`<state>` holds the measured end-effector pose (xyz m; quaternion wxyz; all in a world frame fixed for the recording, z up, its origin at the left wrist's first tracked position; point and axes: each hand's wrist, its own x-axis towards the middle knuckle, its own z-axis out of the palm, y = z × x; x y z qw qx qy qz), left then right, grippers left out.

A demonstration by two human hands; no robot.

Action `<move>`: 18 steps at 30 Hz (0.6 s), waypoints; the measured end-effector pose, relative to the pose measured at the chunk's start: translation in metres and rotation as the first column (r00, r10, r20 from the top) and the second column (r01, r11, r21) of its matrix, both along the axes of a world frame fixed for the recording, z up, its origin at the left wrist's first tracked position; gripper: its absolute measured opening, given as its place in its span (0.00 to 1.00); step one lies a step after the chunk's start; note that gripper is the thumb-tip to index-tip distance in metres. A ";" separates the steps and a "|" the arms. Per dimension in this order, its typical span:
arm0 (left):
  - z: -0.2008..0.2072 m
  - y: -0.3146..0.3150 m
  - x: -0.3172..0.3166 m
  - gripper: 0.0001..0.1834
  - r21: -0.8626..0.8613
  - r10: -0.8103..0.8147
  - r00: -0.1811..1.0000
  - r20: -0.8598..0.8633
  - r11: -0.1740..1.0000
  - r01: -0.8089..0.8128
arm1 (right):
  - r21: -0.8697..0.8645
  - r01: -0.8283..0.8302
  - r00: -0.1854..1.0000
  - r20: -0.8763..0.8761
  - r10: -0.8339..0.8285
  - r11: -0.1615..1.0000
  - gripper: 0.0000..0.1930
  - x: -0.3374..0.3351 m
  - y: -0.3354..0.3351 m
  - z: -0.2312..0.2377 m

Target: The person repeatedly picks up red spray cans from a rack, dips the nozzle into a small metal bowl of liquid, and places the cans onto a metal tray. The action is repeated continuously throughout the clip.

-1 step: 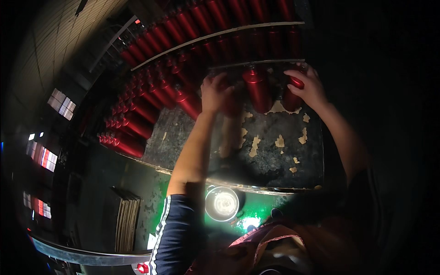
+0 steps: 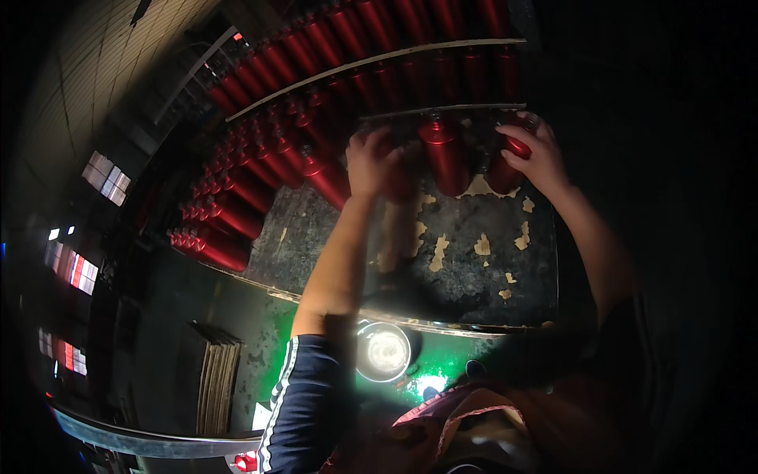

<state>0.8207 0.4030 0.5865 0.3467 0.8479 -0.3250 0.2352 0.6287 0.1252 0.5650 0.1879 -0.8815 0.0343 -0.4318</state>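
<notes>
My left hand [image 2: 368,163] is wrapped round the upper part of a red metal bottle [image 2: 400,178], which stands in dim light on the dark worktop. Further right, the fingers of my right hand [image 2: 540,157] close round the top of another red bottle [image 2: 503,174] at the worktop's far right. Between the two hands a third red bottle [image 2: 444,157] stands upright, touched by neither. Rows of similar bottles [image 2: 237,215] fill the left side of the worktop.
The dark worktop [image 2: 316,241] has pale worn patches. Behind it, more red bottles [image 2: 320,41] line a board shelf [image 2: 379,57]. Below the front edge, a round metal container [image 2: 405,363] sits on the green floor. A stack of flat boards [image 2: 219,383] stands at lower left.
My right hand has shifted very slightly to the right at its bottle. My left forearm has edged a little rightward, its hand staying in place.
</notes>
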 end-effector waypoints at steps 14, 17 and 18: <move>-0.058 0.273 -0.155 0.23 -0.889 -0.409 0.796 -0.447 0.299 -0.345 | 0.833 -0.515 0.743 0.551 0.380 -0.201 0.26 -0.109 0.189 -0.027; -0.100 0.338 -0.181 0.28 -0.827 -0.620 0.548 -0.562 0.416 -0.377 | 0.709 -0.171 0.646 0.605 0.465 -0.684 0.23 -0.084 0.273 -0.059; -0.115 0.355 -0.190 0.28 -0.792 -0.640 0.473 -0.605 0.425 -0.438 | 0.859 -0.208 0.649 0.479 0.591 -0.468 0.22 -0.069 0.304 -0.074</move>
